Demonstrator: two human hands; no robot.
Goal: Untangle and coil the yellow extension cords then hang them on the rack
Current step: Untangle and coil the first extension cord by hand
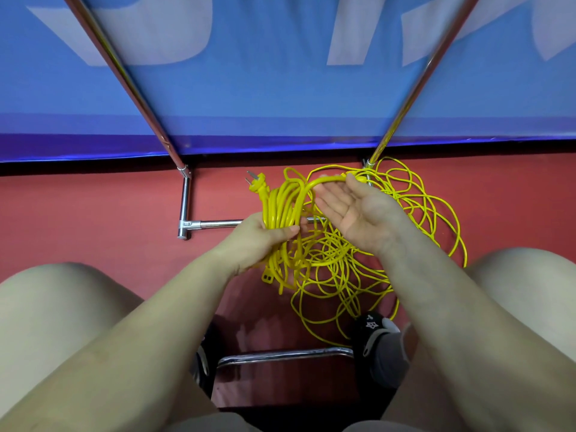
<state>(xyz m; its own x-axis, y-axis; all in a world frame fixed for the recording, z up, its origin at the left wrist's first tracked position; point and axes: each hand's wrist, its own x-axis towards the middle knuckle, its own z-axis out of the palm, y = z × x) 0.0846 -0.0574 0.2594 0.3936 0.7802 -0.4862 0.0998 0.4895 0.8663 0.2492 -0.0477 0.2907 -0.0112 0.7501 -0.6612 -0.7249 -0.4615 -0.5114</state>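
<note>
Overhead, a blue banner (pixel 280 98) with pale lettering filled the upper half of the view, hanging above a red floor (pixel 93 207). 2 chrome uprights of the rack (pixel 402 113) slanted down across the banner to the floor, and its base tube (pixel 218 224) ran horizontally behind the hands. Both bare knees of the seated person framed the lower corners, with a black shoe (pixel 371 328) visible near the right knee and a chrome bar (pixel 280 355) between the feet.

On the floor to the right lay the loose tangle of thin yellow cord (pixel 358 275), spreading around the foot of the right upright. The coiled bundle of thicker yellow cord (pixel 280 207) stood upright just left of it, off the floor.

The left hand (pixel 261 235) gripped the bundle at mid-height, thumb curled across the front of the strands. The right hand (pixel 352 207) was held palm up with fingers nearly straight and relaxed; 1 arched loop (pixel 327 180) from the bundle passed over its fingertips. Whether those fingertips pinched the loop could not be determined.

A 2-pin plug (pixel 257 183) projected from the top left of the bundle.
</note>
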